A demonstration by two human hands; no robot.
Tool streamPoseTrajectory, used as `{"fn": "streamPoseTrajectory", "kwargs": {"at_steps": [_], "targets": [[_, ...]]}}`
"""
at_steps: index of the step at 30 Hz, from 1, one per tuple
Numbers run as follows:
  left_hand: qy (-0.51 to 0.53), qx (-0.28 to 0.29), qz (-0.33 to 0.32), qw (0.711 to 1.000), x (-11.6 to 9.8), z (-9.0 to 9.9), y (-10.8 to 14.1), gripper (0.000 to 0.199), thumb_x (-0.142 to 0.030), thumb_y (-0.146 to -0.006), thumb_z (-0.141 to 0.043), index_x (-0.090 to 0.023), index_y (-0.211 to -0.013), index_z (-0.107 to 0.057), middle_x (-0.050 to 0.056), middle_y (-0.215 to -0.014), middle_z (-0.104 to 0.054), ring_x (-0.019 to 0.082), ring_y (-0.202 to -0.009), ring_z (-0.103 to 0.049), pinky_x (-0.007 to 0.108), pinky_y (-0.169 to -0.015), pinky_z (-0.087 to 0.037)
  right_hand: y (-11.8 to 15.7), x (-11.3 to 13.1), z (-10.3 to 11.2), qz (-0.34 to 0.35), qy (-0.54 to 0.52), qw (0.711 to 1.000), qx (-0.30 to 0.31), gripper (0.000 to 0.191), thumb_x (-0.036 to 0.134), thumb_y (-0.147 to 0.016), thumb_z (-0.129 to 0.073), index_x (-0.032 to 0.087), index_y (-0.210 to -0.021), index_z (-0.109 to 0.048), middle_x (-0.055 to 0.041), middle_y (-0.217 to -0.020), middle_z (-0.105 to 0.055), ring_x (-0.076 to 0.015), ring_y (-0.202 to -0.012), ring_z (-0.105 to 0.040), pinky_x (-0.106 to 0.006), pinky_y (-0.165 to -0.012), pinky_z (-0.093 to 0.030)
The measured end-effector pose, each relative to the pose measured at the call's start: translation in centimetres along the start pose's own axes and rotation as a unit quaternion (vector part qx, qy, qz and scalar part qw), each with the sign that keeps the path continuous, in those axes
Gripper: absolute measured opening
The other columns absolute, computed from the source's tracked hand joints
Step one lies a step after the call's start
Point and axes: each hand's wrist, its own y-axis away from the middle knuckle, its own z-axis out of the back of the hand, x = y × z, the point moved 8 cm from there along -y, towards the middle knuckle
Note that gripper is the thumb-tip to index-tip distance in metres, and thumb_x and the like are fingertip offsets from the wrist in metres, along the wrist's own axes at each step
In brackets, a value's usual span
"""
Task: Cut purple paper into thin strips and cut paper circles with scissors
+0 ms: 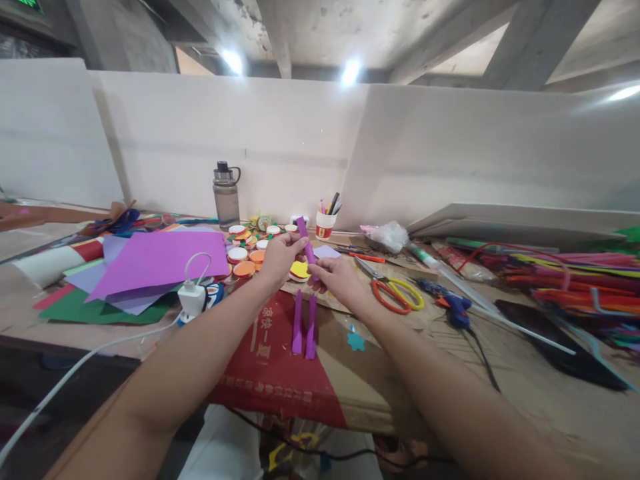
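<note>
Between my two hands, above the cardboard, is a narrow purple paper strip [307,248]. My left hand [281,257] pinches its upper part between thumb and fingers. Lower down, my right hand [336,279] grips the same strip, its fingers curled and partly hidden. Two more purple strips [297,327] lie side by side on the red printed part of the cardboard sheet [280,383] below. A small teal paper shape [355,340] rests to their right. Just beyond my hands are several round pieces, among them a yellow disc [299,269] and an orange disc [245,269].
Purple paper sheets [165,263] and a white charger [192,300] with a cable lie left. A water bottle [227,200] and pen cup [326,223] stand behind. On the right are scissors [393,293], a blue glue gun [456,310], a dark flat object [555,340] and pipe cleaners [580,280].
</note>
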Motion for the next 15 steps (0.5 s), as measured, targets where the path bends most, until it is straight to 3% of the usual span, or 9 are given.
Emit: {"fn": "streamPoseTrajectory", "kwargs": {"at_steps": [3,9,15], "targets": [[0.0,0.007,0.01,1.0,0.25,-0.34,0.23,0.025,-0.028,-0.069,-0.082,-0.012,-0.066,-0.063,-0.001,-0.059,-0.061,0.006,-0.047,-0.051,0.021,-0.049,-0.04,-0.04,0.01,0.37,0.002,-0.006,1.0,-0.024,0.023,0.029,-0.085,-0.063,0.022,-0.063,-0.063,-0.0024,-0.06,-0.066,-0.012,-0.047,-0.055,-0.025,-0.049,-0.046],[-0.027,0.046,0.011,0.999,0.7,-0.85,0.14,0.028,-0.024,-0.057,-0.088,-0.013,-0.064,-0.063,-0.002,-0.054,-0.059,0.006,-0.046,-0.048,0.02,-0.047,-0.035,-0.34,0.06,1.0,0.011,-0.015,0.999,-0.039,0.023,0.027,-0.085,-0.064,0.021,-0.063,-0.063,-0.0021,-0.058,-0.066,-0.0122,-0.047,-0.056,-0.025,-0.048,-0.046],[0.038,0.044,0.031,0.998,0.53,-0.79,-0.1,0.023,-0.02,-0.068,-0.081,-0.012,-0.058,-0.062,-0.001,-0.052,-0.058,0.005,-0.045,-0.047,0.019,-0.045,-0.035,-0.44,0.53,0.41,0.032,-0.015,0.999,0.001,0.027,0.034,-0.083,-0.07,0.022,-0.06,-0.06,-0.0015,-0.059,-0.068,-0.0119,-0.045,-0.057,-0.024,-0.046,-0.048]]}}
